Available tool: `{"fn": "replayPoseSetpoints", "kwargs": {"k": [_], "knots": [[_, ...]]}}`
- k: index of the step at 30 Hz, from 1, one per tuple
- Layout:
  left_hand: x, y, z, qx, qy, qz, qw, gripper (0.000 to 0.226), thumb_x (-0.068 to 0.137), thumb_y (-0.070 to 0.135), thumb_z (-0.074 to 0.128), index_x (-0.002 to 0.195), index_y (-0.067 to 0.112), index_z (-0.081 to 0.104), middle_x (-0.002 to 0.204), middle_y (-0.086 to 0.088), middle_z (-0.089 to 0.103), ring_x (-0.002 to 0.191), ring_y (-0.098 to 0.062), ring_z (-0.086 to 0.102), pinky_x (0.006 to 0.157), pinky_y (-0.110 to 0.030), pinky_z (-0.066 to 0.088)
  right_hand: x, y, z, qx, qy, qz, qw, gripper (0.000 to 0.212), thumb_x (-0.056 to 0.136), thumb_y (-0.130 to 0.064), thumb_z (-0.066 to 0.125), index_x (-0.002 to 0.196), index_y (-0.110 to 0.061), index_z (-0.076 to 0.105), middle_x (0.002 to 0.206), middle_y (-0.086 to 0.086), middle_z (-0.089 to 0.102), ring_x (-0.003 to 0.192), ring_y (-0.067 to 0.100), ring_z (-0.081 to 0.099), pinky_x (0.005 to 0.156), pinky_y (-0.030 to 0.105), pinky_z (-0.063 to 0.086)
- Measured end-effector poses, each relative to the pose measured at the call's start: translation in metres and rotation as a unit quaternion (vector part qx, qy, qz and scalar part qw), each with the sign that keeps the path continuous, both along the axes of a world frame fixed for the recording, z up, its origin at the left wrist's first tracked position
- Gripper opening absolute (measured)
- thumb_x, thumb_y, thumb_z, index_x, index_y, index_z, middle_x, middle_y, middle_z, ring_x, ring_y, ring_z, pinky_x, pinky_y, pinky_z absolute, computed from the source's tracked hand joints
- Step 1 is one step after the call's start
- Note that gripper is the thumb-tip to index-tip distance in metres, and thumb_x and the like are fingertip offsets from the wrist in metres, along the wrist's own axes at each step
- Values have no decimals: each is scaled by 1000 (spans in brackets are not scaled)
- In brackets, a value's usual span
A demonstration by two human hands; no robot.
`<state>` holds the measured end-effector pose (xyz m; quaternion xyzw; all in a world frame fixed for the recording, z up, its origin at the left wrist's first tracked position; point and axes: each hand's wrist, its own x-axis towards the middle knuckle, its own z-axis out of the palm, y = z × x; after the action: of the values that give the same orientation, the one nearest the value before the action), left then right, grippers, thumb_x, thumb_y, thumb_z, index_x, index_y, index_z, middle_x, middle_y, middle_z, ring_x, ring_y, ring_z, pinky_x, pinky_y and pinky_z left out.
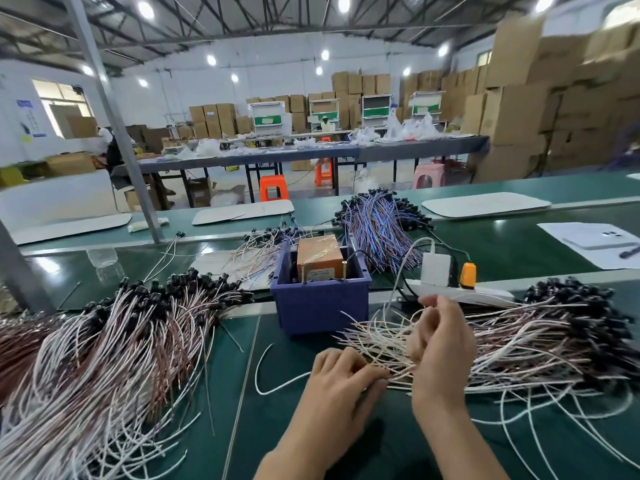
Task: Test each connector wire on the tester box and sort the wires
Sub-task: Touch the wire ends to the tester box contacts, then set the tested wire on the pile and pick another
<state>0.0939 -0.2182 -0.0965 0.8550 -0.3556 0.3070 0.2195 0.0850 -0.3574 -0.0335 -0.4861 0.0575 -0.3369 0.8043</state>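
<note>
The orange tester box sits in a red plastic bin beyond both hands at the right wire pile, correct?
Not red: head view shows the orange tester box in a blue plastic bin beyond the left hand and right hand at the right wire pile.

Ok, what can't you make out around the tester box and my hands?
Head view:
Tester box: lower half hidden by the blue bin wall; label too small.
Right hand and left hand: fingertips buried in the right wire pile; grip unclear.
Left wire pile: cut by left edge.
</note>
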Motion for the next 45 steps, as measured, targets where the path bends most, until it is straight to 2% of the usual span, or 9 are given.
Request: {"fn": "replayPoseSetpoints", "kwargs": {"k": [7, 15, 18, 21, 23, 26, 32, 36, 45], "knots": [[5, -2, 4, 17, -39, 31, 999, 29, 102, 36, 45, 96, 26, 73, 85, 18, 70, 72, -7, 63, 85, -27, 38, 0, -49, 18, 79, 1, -35, 996, 29, 99, -21, 47, 72, -22, 59, 49, -8, 31, 39, 9, 24, 35, 21, 21], [13, -35, 57, -39, 12, 22, 999, 16, 101, 23, 60, 109, 20, 73, 97, 8, 74, 72, -21, 72, 53, -39, 56, -12, -130, 56, -280, -39, -193, 940, 39, 96, -28, 43, 63, -31, 62, 48, -9, 43, 46, 9, 33, 46, 21, 29], [21, -69, 78, -61, 27, 15, 998, 22, 103, 28, 57, 116, 21, 72, 106, 7, 75, 81, -22, 74, 60, -42, 58, -8, -162, 76, -339, -18, -232, 912, 39, 97, -32, 42, 65, -31, 64, 52, -1, 49, 50, 7, 43, 51, 24, 35], [36, -103, 82, 15, 78, 25, 997, 33, 108, 38, 41, 129, 28, 64, 122, 9, 70, 99, -18, 70, 76, -37, 55, 2, -194, 85, -383, 62, -277, 879, 30, 94, -30, 42, 92, -29, 72, 87, -8, 70, 95, 20, 62, 82, 33, 46], [43, -117, 75, 105, 152, 33, 982, 40, 108, 43, 36, 139, 29, 56, 135, 6, 63, 119, -19, 59, 96, -35, 45, 4, -213, 80, -418, 159, -334, 830, 32, 96, -17, 45, 120, -18, 67, 122, 10, 65, 118, 34, 52, 100, 40, 36], [45, -118, 59, 153, 241, 12, 958, 55, 104, 52, 38, 153, 28, 38, 149, 1, 47, 140, -23, 36, 116, -42, 23, -3, -223, 66, -433, 215, -358, 799, 38, 95, -1, 47, 128, -12, 61, 129, 21, 57, 120, 39, 48, 100, 36, 30], [36, -54, 45, -16, 188, 19, 982, 46, 103, 52, 33, 141, 32, 51, 132, 13, 55, 124, -12, 41, 105, -34, 33, -6, -158, 48, -533, 78, -255, 803, 38, 94, 9, 55, 117, -20, 67, 114, 1, 44, 99, 25, 60, 97, 31, 52], [18, 0, 33, -113, 177, 52, 976, 41, 102, 49, 35, 125, 28, 62, 116, 20, 58, 111, -5, 46, 100, -31, 38, 5, -82, 34, -538, -22, -171, 825, 31, 99, 0, 56, 118, -22, 67, 111, -1, 51, 89, 10, 57, 80, 11, 50], [13, 84, 5, -312, 176, 225, 906, 24, 106, 24, 42, 108, 22, 66, 100, 14, 64, 101, -13, 57, 94, -41, 46, 15, 71, -40, -595, -76, -14, 800, 43, 96, 9, 56, 130, -18, 63, 101, 0, 61, 92, 20, 58, 87, 29, 46]]}}
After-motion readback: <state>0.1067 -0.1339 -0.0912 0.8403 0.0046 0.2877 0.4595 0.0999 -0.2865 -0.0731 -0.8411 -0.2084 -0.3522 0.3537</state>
